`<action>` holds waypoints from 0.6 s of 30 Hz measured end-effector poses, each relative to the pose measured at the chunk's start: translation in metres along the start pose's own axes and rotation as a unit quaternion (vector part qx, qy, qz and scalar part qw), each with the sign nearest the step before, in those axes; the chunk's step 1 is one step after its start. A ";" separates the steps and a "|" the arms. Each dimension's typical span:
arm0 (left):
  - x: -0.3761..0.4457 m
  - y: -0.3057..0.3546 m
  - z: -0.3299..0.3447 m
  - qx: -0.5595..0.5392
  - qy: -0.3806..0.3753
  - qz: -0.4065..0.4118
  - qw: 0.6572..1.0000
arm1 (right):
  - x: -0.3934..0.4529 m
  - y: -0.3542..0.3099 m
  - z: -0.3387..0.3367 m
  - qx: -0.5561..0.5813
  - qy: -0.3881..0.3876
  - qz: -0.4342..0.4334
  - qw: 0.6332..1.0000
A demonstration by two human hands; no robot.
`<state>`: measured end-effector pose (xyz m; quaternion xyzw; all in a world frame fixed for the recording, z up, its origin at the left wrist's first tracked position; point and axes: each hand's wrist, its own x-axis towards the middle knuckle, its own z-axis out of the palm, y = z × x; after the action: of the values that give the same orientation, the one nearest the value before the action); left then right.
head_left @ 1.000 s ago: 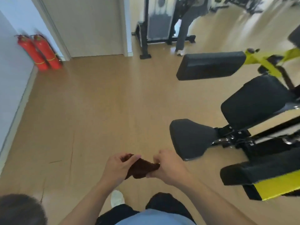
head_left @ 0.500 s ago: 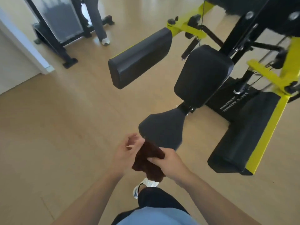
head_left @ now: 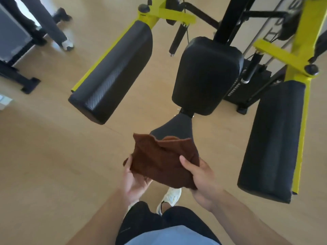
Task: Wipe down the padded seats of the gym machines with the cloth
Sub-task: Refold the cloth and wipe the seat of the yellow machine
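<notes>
Just short of the machine's narrow black padded seat (head_left: 174, 128), the brown terry cloth (head_left: 161, 161) is held spread between both hands, above the wooden floor (head_left: 53, 156). Left hand (head_left: 133, 181) sits under the cloth's near-left corner, thumb on top, pinching the edge. Right hand (head_left: 201, 181) grasps the right side, thumb pressed onto the upper face, fingers hidden beneath. Neither hand is free.

Reading of the hold: the cloth looks opened out into a flat pad so a broad face meets the vinyl, not a wad. Two-corner hold keeps it taut; the far edge is rumpled and overlaps the seat's front tip in view. Cannot tell if it touches the seat yet; looks apart.

Seat is dead ahead, tapering toward the person. Behind it, the upright black rectangular backrest pad (head_left: 207, 75). Either side, long black arm pads on yellow steel arms: left pad (head_left: 113, 73), right pad (head_left: 272, 138). They flank the approach, so a straight-in reach between them is the open path.

Judged stage: prep done, wiping of this seat not yet begun. Next move calls for lowering the cloth onto the seat, likely one palm on top.

Person's white trainer (head_left: 170, 197) is planted below the cloth. Another person's legs (head_left: 53, 27) stand far left, well apart.
</notes>
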<state>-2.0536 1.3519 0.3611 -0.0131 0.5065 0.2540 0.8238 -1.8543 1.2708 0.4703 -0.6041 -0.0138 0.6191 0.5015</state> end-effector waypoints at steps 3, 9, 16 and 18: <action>0.020 0.030 0.009 0.003 0.010 0.050 0.999 | 0.026 0.013 -0.019 -0.061 0.110 -0.031 0.992; 0.062 0.050 0.024 0.119 0.057 0.017 0.991 | 0.053 0.034 -0.040 -0.056 0.240 -0.004 0.969; 0.071 0.062 0.056 0.267 -0.019 -0.008 0.964 | 0.065 0.035 -0.036 -0.064 0.377 0.018 0.924; 0.073 0.063 0.063 0.291 -0.031 -0.004 0.956 | 0.055 0.024 -0.024 -0.070 0.394 -0.014 0.916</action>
<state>-2.0028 1.4544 0.3451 0.2329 0.5331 0.0923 0.8081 -1.8375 1.2799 0.4083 -0.8325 0.1328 0.3214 0.4313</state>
